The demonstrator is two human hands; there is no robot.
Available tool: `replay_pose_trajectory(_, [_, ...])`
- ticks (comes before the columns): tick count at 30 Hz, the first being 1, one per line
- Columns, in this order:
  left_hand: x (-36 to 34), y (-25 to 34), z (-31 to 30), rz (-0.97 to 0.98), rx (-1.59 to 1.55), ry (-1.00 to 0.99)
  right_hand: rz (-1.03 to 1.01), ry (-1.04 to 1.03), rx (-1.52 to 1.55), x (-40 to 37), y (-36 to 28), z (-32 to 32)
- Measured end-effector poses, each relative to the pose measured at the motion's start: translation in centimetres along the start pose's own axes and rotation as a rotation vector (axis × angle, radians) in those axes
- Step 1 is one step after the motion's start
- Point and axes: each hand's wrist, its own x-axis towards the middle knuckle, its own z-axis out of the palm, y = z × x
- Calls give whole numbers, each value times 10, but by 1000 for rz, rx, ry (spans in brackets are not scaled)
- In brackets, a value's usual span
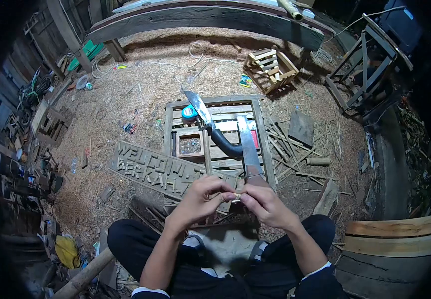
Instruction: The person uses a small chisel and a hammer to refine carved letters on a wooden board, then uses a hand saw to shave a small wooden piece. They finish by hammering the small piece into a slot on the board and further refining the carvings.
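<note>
My left hand [203, 199] and my right hand [265, 203] meet in front of my knees. Thumbs and fingers of both pinch a small pale piece [237, 196], perhaps wood or bamboo; the fingers cover most of it. Just beyond them lies a saw [248, 144] on a low slatted wooden table [269, 134]. A large curved blade with a black handle [224, 143] rests beside it. Farther left on the table are a teal tape measure [189, 112] and a small wooden box [190, 145] with small metal bits inside. A carved lettered board [163, 169] leans across the table's near left corner.
Wood shavings cover the ground. A slatted wooden crate [271, 70] stands beyond the table, under a long beam [205, 22]. Thin sticks [295, 152] and a flat board [301, 128] lie to the right. Planks [395, 244] are at lower right, a pole [86, 276] at lower left.
</note>
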Motion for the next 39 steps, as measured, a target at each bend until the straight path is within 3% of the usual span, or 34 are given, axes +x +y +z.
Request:
replay_pose_trajectory(4, [11,-7,-5,-50,30,-16,-53,-61,-100,15,21,-12])
replay_pose_trajectory(6, [12,-19,-7,-362,-271,-131,-42,-170,108,20,28,-16])
replay_pose_trajectory(10, [16,-29,3,-347,-754,-200,-68,-239,358,19,27,-21])
replay_pose_trajectory(14, [23,-37,6,-376,-741,-183,57,-224,434,20,30,-28])
replay_pose_trajectory(16, [29,-30,7,-340,-679,-146,68,-203,397,21,32,-30])
replay_pose_trajectory(18, [34,-24,5,-368,-261,-101,64,-22,-64,22,34,-28])
replay_pose_trajectory(20, [34,-18,25,-197,376,66,-6,223,-552,18,48,4])
replay_pose_trajectory(22, [27,-6,42,-177,652,166,31,274,-571,19,58,20])
replay_pose_trajectory(24, [22,-11,45,-172,648,193,28,311,-529,21,68,26])
replay_pose_trajectory(30, [26,-25,18,-75,310,169,-25,167,-401,33,50,-3])
replay_pose_trajectory(32, [25,-24,18,-72,320,155,-56,186,-536,32,54,-1])
replay_pose_trajectory(36, [18,-28,22,-159,392,141,-85,203,-541,36,66,10])
replay_pose_trajectory(39, [13,-33,30,-104,512,217,-93,290,-505,37,80,28])
